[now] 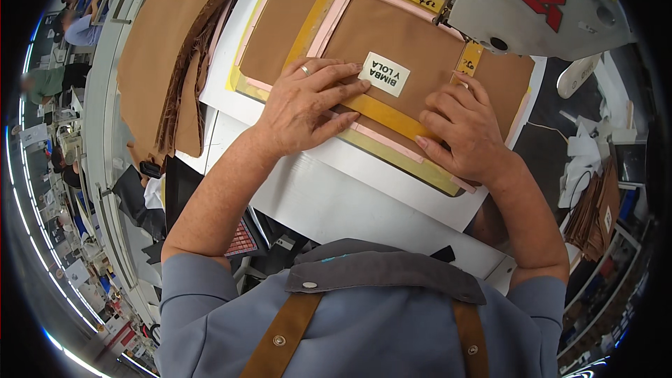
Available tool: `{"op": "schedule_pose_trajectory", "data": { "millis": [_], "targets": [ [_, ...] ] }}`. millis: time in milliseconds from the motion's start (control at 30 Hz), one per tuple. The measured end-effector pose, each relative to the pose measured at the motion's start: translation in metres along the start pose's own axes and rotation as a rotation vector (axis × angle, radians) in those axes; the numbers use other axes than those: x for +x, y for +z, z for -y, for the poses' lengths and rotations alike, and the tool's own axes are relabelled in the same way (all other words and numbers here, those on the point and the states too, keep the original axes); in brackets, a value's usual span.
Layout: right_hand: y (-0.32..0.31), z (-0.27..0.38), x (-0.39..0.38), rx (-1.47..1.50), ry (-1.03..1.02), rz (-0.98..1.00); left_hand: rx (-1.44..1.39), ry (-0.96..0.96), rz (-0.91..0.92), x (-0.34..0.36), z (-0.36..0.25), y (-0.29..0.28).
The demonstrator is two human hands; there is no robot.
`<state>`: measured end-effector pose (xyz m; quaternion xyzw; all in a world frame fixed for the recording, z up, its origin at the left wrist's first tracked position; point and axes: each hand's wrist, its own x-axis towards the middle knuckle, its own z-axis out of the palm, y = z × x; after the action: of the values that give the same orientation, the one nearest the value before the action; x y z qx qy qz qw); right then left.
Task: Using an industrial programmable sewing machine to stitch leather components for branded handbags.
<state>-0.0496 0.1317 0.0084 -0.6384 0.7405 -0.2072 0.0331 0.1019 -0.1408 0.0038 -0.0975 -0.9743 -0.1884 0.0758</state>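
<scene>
A brown fabric panel (430, 56) lies inside a yellow template frame (392, 117) edged with pink strips, under the sewing machine head (539, 3). A white rectangular label with dark lettering (385, 75) rests on the panel. Across the frame's left near corner spreads my left hand (304, 105), a ring on one finger; its fingertips touch the label's left edge and its thumb points along the near bar. Curled around the frame's right near corner is my right hand (465, 126), thumb on the near bar. The fabric beneath both palms is hidden.
At the left hangs a thick stack of brown fabric pieces (164, 49) with frayed edges. More brown pieces (591, 210) are bundled at the lower right. A white sheet (336, 161) underlies the template. Other people (52, 84) work along the far left.
</scene>
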Motion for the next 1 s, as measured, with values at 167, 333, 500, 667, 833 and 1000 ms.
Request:
{"op": "schedule_pose_trajectory", "data": {
  "millis": [167, 333, 500, 667, 833, 1000],
  "targets": [
    [0.001, 0.001, 0.006, 0.015, -0.017, -0.034, -0.006, -0.017, -0.032, -0.002, -0.003, 0.008],
    [0.003, 0.005, 0.008, 0.023, -0.055, 0.012, -0.043, -0.018, -0.041, -0.006, -0.002, 0.013],
    [0.008, 0.008, -0.005, 0.044, 0.024, -0.07, 0.006, 0.002, -0.05, -0.004, -0.003, 0.013],
    [0.005, 0.009, -0.01, -0.029, 0.086, -0.145, 0.013, 0.009, -0.023, -0.003, -0.003, 0.008],
    [0.006, 0.007, -0.011, -0.025, 0.049, -0.117, 0.037, -0.003, 0.013, -0.001, -0.004, 0.004],
    [0.008, 0.008, -0.013, -0.009, 0.065, -0.118, -0.024, 0.041, -0.016, -0.007, 0.003, 0.005]
  ]
}}
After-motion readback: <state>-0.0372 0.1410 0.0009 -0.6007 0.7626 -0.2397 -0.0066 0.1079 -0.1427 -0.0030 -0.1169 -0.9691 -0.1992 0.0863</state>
